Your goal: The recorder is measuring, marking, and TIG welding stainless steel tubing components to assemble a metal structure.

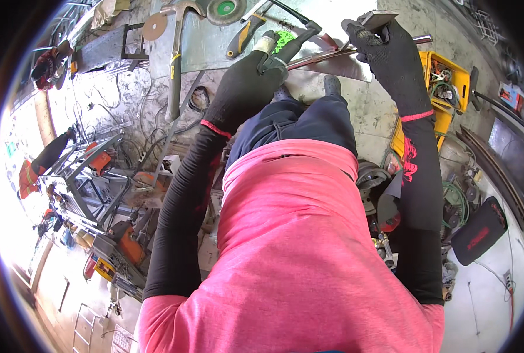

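My left hand [247, 82], in a black glove, is closed at the near edge of the metal work surface [209, 50]. A dark, long-shaped thing slants from it toward the far right; its kind is unclear. My right hand [394, 65], also gloved in black, is raised further right and pinches a small flat metal plate [380, 20]. Shiny metal tubes [332, 56] lie between the hands. Close to my left hand are a yellow-and-black handle [246, 36] and a round bright green label [284, 40]. A claw hammer [176, 65] lies to the left, its handle hanging past the edge.
A brown cutting disc [155, 27] and a grey disc with a green centre [225, 8] lie at the far side. Yellow crates [447, 79] with cables stand right. Cables [147, 126] and a metal frame [91, 182] crowd the floor at left. A black case [479, 231] sits right.
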Motion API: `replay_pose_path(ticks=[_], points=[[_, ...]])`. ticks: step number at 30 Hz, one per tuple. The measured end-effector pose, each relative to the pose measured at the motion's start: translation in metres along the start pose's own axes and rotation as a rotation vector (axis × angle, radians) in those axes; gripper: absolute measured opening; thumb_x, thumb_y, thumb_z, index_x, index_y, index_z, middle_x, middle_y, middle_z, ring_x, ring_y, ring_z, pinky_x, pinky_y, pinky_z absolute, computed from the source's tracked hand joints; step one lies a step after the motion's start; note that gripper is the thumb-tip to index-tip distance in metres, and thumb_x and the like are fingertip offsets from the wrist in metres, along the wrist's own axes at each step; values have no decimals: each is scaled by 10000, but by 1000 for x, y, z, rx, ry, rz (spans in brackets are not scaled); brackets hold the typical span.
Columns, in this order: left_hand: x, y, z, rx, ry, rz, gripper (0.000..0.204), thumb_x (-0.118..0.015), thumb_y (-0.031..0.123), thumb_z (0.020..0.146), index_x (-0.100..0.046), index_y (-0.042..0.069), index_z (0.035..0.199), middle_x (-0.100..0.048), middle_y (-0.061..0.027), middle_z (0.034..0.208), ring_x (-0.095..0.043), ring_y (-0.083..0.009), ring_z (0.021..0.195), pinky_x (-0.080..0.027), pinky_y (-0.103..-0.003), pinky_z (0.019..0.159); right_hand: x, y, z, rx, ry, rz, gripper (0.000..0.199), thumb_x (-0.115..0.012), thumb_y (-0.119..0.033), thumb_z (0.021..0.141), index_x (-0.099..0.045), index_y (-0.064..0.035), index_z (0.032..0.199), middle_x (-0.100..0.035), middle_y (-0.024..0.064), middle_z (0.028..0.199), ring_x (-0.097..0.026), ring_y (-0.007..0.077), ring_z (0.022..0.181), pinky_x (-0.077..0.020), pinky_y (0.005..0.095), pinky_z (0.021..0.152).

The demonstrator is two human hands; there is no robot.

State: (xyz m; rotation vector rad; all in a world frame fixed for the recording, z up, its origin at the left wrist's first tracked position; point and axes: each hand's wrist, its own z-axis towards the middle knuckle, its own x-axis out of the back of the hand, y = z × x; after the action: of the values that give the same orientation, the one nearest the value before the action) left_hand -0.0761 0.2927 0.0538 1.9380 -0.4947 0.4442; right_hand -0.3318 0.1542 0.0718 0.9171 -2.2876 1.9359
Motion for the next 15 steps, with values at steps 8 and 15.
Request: replay_pose_path(ticks=[8,15], points=[[-15,-20,-16,-330,60,209,272,-700,223,957,-672,-41,1013,-690,-286,862,-692,-495,813,-534,-564,692,-13,1,-13,14,82,131,255,-834,-242,986,-690,-50,1071,-699,12,940,-656,82,812,-575,278,716],[-27,-9,-14,-101,120,36,262,-694,214,951,-676,-39,1021,-693,-301,832,-690,-508,796,-538,-565,683,-6,7,-13,45,51,77,251,-833,-242,987,-693,-52,1075,-712,12,949,-666,82,819,-567,271,714]])
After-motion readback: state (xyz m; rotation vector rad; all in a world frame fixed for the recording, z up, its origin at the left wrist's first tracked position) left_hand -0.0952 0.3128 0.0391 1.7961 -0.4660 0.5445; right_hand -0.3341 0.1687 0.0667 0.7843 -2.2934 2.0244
